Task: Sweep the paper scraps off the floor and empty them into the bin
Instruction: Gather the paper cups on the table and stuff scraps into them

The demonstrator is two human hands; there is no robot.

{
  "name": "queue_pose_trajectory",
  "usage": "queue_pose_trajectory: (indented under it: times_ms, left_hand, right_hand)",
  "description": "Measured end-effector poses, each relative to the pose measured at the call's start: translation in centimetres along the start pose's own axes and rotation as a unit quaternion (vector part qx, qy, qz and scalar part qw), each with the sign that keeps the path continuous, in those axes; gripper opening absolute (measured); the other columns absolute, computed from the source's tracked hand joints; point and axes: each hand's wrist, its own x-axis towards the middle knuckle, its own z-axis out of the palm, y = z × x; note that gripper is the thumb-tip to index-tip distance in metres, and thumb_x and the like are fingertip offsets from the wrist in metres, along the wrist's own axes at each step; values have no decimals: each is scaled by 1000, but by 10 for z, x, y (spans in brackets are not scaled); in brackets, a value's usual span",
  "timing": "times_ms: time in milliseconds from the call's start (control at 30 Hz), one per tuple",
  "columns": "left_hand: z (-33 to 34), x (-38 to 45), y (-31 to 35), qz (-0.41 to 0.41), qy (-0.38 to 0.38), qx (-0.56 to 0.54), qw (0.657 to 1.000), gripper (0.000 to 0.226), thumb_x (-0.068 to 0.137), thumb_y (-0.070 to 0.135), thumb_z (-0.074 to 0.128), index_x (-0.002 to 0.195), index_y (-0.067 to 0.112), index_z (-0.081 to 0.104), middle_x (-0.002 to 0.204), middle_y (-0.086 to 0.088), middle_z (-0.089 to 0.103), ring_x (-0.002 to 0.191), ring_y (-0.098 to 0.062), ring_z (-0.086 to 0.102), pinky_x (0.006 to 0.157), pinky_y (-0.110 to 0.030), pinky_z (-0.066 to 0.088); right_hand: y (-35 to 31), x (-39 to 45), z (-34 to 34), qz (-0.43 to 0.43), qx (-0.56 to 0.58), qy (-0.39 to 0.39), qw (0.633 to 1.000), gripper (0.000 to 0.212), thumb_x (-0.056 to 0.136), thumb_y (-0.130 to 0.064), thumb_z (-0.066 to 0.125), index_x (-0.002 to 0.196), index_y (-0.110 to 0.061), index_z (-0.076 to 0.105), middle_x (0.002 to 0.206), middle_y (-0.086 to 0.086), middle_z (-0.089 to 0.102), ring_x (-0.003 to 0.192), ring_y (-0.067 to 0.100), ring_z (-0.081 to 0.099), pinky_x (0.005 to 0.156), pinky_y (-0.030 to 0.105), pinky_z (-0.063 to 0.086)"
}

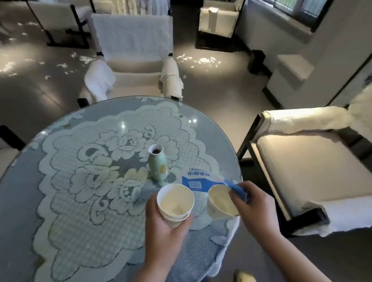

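Observation:
White paper scraps lie scattered on the grey floor beyond the far chair, with more paper scraps spread at the far left. No broom, dustpan or bin is in view. Over the near edge of the round table, my left hand grips a stack of paper cups. My right hand holds a single paper cup together with the end of a blue and white plastic sleeve.
The round glass-topped table carries a lace cloth and a small green vase. White-covered chairs stand across the table and at my right. More chairs and another table stand further back, and a window is at the upper right.

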Motion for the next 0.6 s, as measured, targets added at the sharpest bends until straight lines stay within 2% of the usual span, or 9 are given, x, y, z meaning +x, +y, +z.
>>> queue_pose_trajectory:
  times_ms: [67,167,267,333,400,467,533,600]
  left_hand:
    - [42,2,7,5,-18,-3,1000,68,57,43,80,118,35,51,118,8,61,109,-6,60,90,-12,44]
    - [108,9,18,16,-30,9,999,64,56,46,78,114,37,51,115,6,60,107,-5,59,88,-11,43]
    - [174,17,26,3,-13,7,1000,71,56,47,79,119,30,52,117,3,61,109,-12,61,94,-32,50]
    - [210,22,28,-10,-2,4,1000,73,55,47,79,120,28,52,118,2,62,111,-16,61,95,-39,50]
    - [237,27,31,-17,4,0,1000,71,52,47,78,116,33,52,116,2,64,109,-16,62,94,-39,50]
    - [265,34,36,-28,4,-5,1000,73,51,46,80,117,29,53,116,2,64,108,-16,62,93,-38,50]
    - [282,39,42,-42,11,-5,999,74,49,41,82,115,28,53,114,4,63,105,-10,61,89,-30,49]
    - [290,50,45,-46,19,4,999,68,50,38,82,111,35,51,109,10,65,100,-2,61,83,-17,46]
  right_hand:
    - [26,15,-28,15,2,21,1000,15,83,-22,69,78,-34,61,67,-14,63,61,4,57,55,19,41]
    - [68,46,-68,26,0,25,999,13,84,-22,69,81,-33,63,71,-14,65,64,5,59,58,25,46]
    - [107,85,-107,29,-10,-1,1000,11,85,-26,66,81,-35,62,74,-14,66,67,3,59,59,29,48]
    - [126,108,-126,23,-18,-26,999,7,86,-28,65,83,-34,63,75,-17,64,69,3,58,61,28,48]
    - [138,128,-139,13,-24,-44,999,3,87,-29,64,85,-32,64,75,-18,61,70,4,58,62,27,49]
    - [151,152,-154,10,-24,-55,998,2,88,-29,63,87,-31,64,75,-18,60,72,4,57,63,27,50]
    - [160,174,-160,12,-20,-65,998,2,88,-29,63,88,-31,64,77,-19,60,74,3,57,65,28,51]
    - [167,193,-160,10,-16,-71,997,3,87,-29,63,90,-31,64,79,-19,60,75,4,57,67,30,54]
